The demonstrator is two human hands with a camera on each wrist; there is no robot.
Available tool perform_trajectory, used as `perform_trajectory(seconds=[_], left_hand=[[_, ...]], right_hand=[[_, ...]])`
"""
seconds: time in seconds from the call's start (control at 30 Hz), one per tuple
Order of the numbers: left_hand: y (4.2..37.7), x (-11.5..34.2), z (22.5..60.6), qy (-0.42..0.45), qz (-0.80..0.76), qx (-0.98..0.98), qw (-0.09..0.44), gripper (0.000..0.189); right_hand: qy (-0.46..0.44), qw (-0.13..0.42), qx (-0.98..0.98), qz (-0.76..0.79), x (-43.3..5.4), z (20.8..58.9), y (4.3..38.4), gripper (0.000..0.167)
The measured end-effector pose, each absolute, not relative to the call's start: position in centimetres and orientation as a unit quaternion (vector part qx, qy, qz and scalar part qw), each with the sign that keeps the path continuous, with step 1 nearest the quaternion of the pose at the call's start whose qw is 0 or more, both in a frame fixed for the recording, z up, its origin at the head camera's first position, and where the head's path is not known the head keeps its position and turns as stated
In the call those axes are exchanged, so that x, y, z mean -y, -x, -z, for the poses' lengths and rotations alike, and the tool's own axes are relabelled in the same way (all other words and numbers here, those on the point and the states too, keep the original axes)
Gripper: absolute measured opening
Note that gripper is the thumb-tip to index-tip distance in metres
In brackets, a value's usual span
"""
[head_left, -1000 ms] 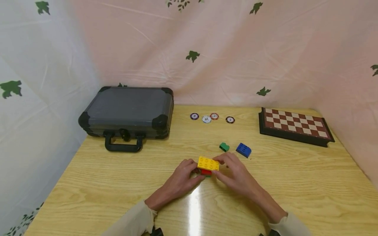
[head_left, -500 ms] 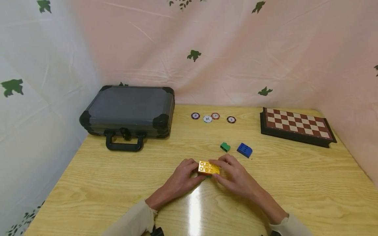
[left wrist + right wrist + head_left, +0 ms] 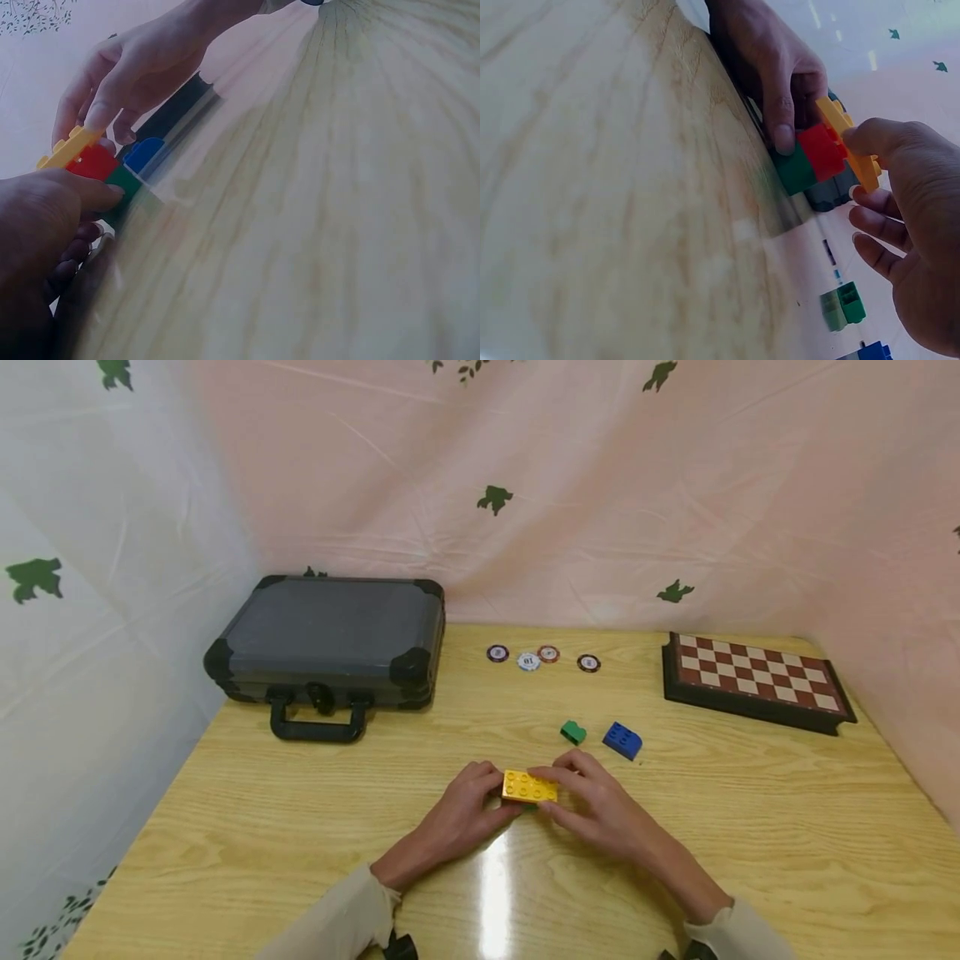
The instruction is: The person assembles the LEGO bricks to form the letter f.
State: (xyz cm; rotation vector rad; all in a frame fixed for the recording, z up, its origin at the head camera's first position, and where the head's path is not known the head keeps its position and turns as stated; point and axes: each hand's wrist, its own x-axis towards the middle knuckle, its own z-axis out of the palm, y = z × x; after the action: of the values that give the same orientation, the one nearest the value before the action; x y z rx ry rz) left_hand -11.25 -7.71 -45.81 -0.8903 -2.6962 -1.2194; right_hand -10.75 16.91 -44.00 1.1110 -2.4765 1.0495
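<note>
The yellow brick (image 3: 520,785) is lower than it was a second ago. Back then a red side showed under it from above; now the yellow hides nearly all of that. The right hand (image 3: 592,797) has one finger over the yellow top, where before it was at the far corner. From the side, the yellow brick is on the red brick (image 3: 821,150) at a slant, and the red sits on a bottom green brick (image 3: 795,172). I can't tell if the yellow is pushed all the way on.

The right fingers are nearly closed, with the thumb and one finger on the yellow brick. The left hand (image 3: 468,806) pinches the bottom green brick.

Just past the right hand lie a small green brick (image 3: 573,732) and a blue brick (image 3: 622,741). Four round chips (image 3: 528,662) are farther back. The gray case (image 3: 333,622) is back on the left, and the checkered board (image 3: 757,675) is back on the right, both well apart from the stack. Plain wood of the tabletop (image 3: 300,810) shows between the arms and out to both sides. Cloth (image 3: 570,485) hangs along its back edge.
</note>
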Motion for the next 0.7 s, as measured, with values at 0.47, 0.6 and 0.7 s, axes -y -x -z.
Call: perform_trajectory(seconds=[0.47, 0.6, 0.7], left_hand=[[11.35, 7.73, 45.94, 0.285, 0.393, 0.874, 0.025, 0.017], [11.37, 7.69, 45.95, 0.286, 0.395, 0.873, 0.024, 0.017], [11.35, 7.72, 45.88, 0.285, 0.394, 0.873, 0.023, 0.018]], right_hand=[[-0.382, 0.115, 0.858, -0.323, -16.75, 43.36, 10.79, 0.042], [-0.379, 0.116, 0.862, -0.316, -16.77, 43.28, 10.70, 0.042], [-0.375, 0.121, 0.865, -0.310, -16.76, 43.23, 10.65, 0.042]])
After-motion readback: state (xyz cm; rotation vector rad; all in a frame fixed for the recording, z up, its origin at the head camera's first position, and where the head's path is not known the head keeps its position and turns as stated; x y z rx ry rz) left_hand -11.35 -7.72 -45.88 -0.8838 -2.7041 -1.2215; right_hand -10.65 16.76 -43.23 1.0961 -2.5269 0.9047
